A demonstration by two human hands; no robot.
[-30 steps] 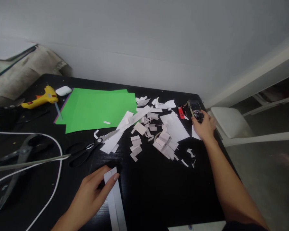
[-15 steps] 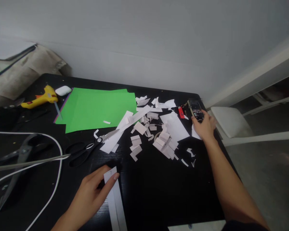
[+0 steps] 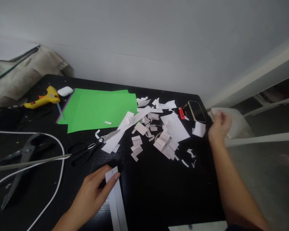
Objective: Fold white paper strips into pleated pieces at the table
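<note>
My left hand (image 3: 96, 189) pinches the upper end of a folded white paper strip (image 3: 117, 205) between thumb and fingers, low over the table. The strip runs down past the bottom of the view. My right hand (image 3: 220, 125) is raised just beyond the table's right edge, in front of a white seat. Its fingers look loosely curled but blurred, and nothing shows in them. Close by on the table lie a phone (image 3: 197, 111) and a small piece of white paper (image 3: 199, 129). Black-handled scissors (image 3: 96, 146) rest ahead of my left hand, blades over white paper strips (image 3: 120, 133).
Green sheets (image 3: 98, 109) lie at the back. A yellow glue gun (image 3: 44, 98) and a white case (image 3: 65, 91) stand left of them. Folded paper pieces (image 3: 163, 142) lie mid-table by a red lighter (image 3: 181, 113). A white cable (image 3: 61, 160) loops over large shears (image 3: 21, 170) at left.
My right hand has let go of the phone and moved right, off the table's edge. The phone now lies uncovered. My left hand keeps its hold on the paper strip.
</note>
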